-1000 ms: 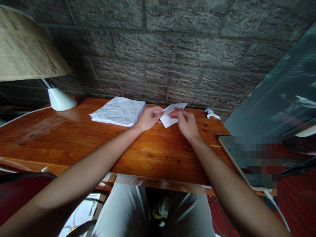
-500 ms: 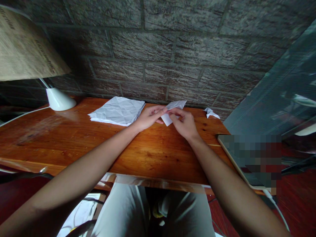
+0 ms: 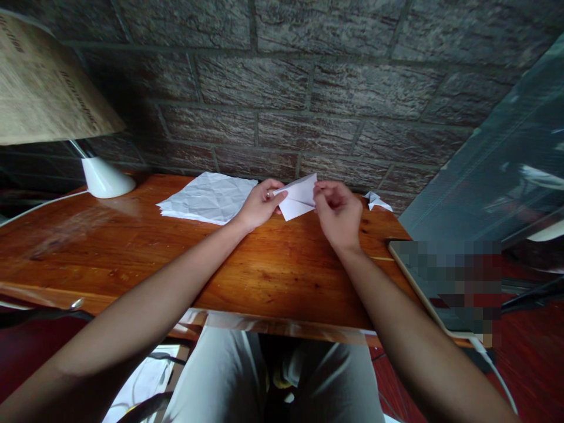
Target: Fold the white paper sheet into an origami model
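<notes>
Both hands are up near the middle of the frame, just in front of the brick wall (image 3: pixel 308 88), and between them is a folded white paper (image 3: pixel 298 200) held a little above the table (image 3: pixel 132 247), not lying flat on it. The left hand (image 3: pixel 258 205) has its fingers (image 3: pixel 274 200) pinched onto the paper's left edge, and there's a ring (image 3: pixel 267 194) on one of them. The right hand (image 3: pixel 339 214) is curled in on the paper's right side, fingers (image 3: pixel 324 188) closed on the upper right corner, so both hands are gripping the same piece. The paper looks like a pointy, roughly triangular shape with a crease running across it, tip pointing down toward the wood. Just left of the left hand there's a stack of crumpled white sheets (image 3: pixel 209 197) lying flat on the table, nearly touching the hand. To the right of the right hand, close to the wall, sits a small paper scrap (image 3: pixel 376 201). Over at the upper left is a lamp, with a tan lampshade (image 3: pixel 44 94) and a white lamp base (image 3: pixel 106 179) on the far left corner of the table, plus a white cable (image 3: pixel 39 204) trailing off to the left edge. At the lower right edge of the table there's something blurred out (image 3: pixel 449 282), can't tell what it is.
</notes>
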